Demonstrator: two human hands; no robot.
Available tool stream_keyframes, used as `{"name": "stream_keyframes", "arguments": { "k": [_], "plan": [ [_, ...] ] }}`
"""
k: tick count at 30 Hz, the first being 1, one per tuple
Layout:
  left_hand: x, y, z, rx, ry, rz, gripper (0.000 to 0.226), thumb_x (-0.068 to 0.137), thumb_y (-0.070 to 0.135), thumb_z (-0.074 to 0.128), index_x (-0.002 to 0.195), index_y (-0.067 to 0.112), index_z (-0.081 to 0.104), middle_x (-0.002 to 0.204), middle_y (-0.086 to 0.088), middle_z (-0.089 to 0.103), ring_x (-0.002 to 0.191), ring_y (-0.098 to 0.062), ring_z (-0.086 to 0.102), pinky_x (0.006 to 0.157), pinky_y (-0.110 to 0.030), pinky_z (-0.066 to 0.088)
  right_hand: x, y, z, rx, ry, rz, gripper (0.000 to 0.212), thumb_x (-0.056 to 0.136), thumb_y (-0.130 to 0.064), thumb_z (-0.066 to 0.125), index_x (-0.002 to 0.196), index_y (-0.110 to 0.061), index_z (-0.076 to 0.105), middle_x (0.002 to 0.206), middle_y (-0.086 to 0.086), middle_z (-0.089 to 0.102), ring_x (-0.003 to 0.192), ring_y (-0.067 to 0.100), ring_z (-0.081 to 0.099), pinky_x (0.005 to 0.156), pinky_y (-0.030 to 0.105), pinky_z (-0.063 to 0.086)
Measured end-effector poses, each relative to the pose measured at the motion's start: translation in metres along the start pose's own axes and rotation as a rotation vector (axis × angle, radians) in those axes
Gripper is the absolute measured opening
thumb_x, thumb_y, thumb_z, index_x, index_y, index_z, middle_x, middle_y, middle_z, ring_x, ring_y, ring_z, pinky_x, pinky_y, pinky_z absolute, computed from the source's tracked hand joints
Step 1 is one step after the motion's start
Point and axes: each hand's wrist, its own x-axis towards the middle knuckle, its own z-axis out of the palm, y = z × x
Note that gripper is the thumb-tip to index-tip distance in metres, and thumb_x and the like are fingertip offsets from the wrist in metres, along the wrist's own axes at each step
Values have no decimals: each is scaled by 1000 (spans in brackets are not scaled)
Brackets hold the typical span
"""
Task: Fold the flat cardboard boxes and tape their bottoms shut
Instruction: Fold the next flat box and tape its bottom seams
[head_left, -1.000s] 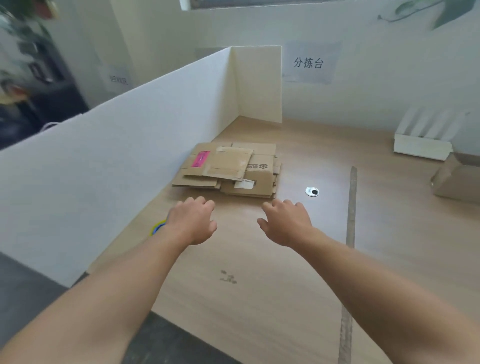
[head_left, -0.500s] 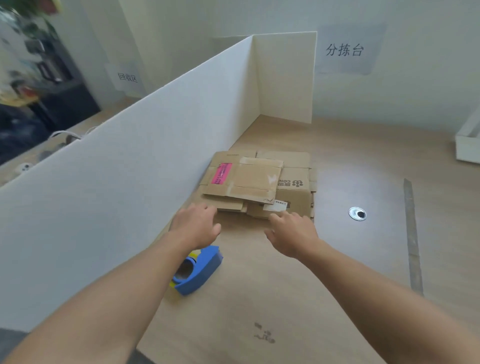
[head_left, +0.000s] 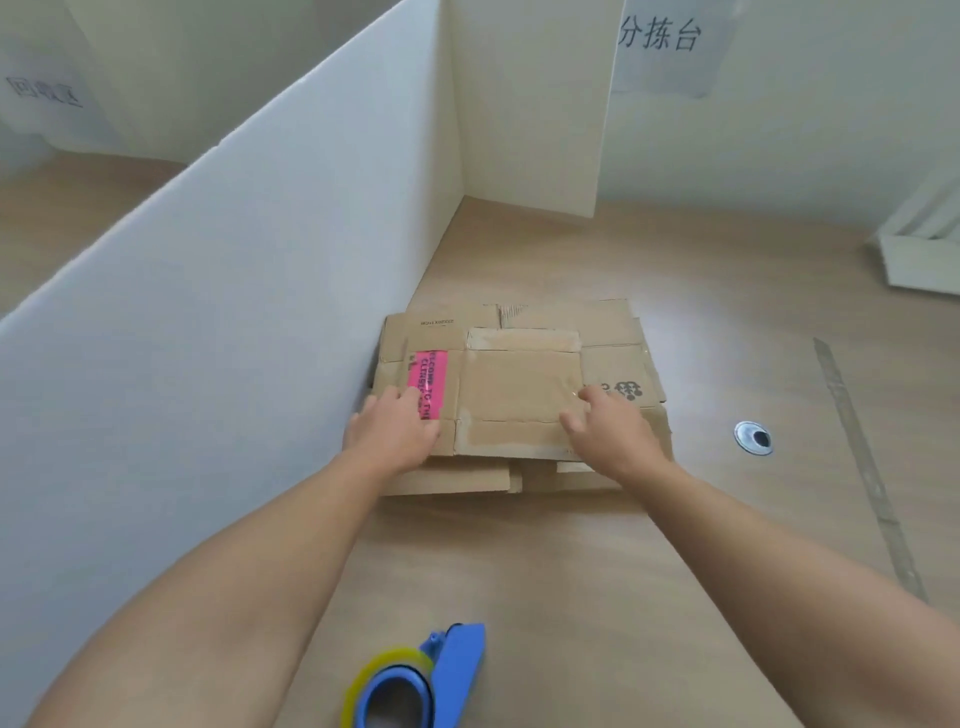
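1. The stack of flat cardboard boxes (head_left: 610, 325) sits on the wooden table (head_left: 571, 571), with its left side shoved right up against the white partition (head_left: 234, 312). None of them are folded up yet, all lying flat.
2. The top box (head_left: 519, 387) is the small one with the pink label (head_left: 428, 376) on its left part and old clear tape along its flaps.
3. The left hand (head_left: 392, 436) rests palm down on the near left corner of that top box, with its fingers loose and reaching onto the pink label. It's not pinching anything as far as I can see.
4. The right hand (head_left: 613, 436) is on the near right side of the same box, fingers slightly bent and spread, tips touching the cardboard. No real clamp there either.
5. The blue tape dispenser (head_left: 452, 670) with a yellowish roll lies on the table close to the person, well apart from the stack, and nobody's touching it.
6. Off to the right there's a round metal grommet (head_left: 753, 438) set in the tabletop and a long strip of tape (head_left: 867, 467) stuck along the surface.
7. A paper sign (head_left: 665, 41) with printed characters hangs on the back wall.
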Motion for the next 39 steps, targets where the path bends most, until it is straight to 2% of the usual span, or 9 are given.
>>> {"name": "stream_keyframes", "arguments": {
  "k": [10,16,19,21,23,25,28,34,39],
  "plan": [
    [45,-12,36,-341,-21,-106,63,93,52,56,145,20,39,137,-12,40,130,-34,37,108,-44,38,34,-9,32,465,88,300,67,96,-40,60,153,-16,34,152,9,41,139,30,39,115,45,33],
    [18,5,42,-592,-38,-151,55,86,58,65,121,17,54,117,-5,38,115,-29,53,93,-34,42,4,16,32,720,134,413,67,96,-44,59,154,-20,33,154,5,37,133,24,44,99,36,37],
    [-17,21,39,-674,-53,-80,63,87,55,68,135,20,50,123,-3,39,121,-22,48,96,-29,38,-29,42,31,874,154,374,61,95,-42,62,148,-23,40,146,-1,48,121,15,49,96,34,42],
    [-46,32,39,-773,-76,6,56,80,59,72,125,31,53,122,1,41,121,-18,50,100,-30,41,-59,62,28,988,163,316,62,88,-47,68,142,-27,44,141,-2,53,123,16,54,100,40,46],
    [-76,42,45,-920,-118,81,79,67,69,75,135,37,48,129,4,47,122,-15,54,102,-34,47,-91,82,26,1087,164,246,52,86,-43,71,132,-29,50,131,-3,60,119,18,60,98,45,50],
    [-113,55,52,-1037,-172,143,107,66,60,82,153,39,25,136,11,48,122,-4,54,94,-17,48,-125,100,24,1152,153,170,35,94,-25,68,124,-31,52,125,-4,64,115,19,63,89,40,53],
    [-167,69,71,-1032,-188,260,119,63,44,90,153,46,12,139,17,43,120,8,51,87,-4,43,-176,129,19,1192,130,89,44,94,-19,67,129,-38,48,122,-10,64,111,10,65,78,24,53],
    [-251,70,104,-901,-158,365,100,66,49,78,147,52,21,149,22,39,137,6,36,103,-24,43,-260,186,24,1037,95,-48,58,83,-30,74,135,-39,50,126,-13,64,120,16,62,95,35,53],
    [-297,78,120,-946,-80,324,86,70,49,77,146,45,37,146,22,47,134,2,45,98,-34,51,-297,210,36,875,128,-209,67,79,-55,74,139,-51,45,140,-15,55,133,11,51,101,25,48]
  ]
}}
